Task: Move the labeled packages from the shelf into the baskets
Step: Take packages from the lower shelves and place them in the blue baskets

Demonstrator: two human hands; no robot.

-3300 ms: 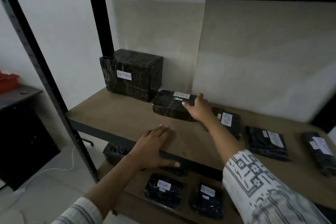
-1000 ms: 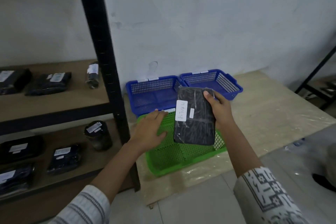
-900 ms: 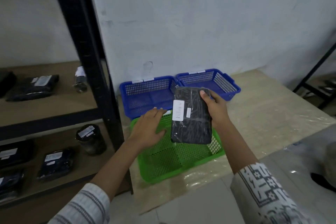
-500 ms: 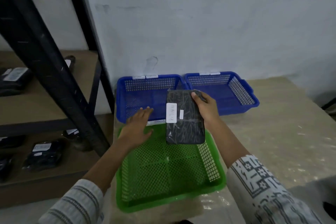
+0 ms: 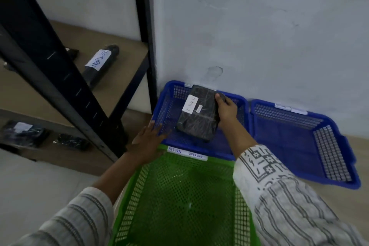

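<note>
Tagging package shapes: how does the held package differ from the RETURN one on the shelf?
The held package is a flat block; the shelf package is a roll. Held one is gripped by the right hand over the left blue basket; shelf one lies untouched. Both: black wrap, white label.

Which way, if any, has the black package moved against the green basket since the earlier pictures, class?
Yes. The black package, gripped by the right hand, has gone past the green basket's far rim and is now over the left blue basket.
</note>
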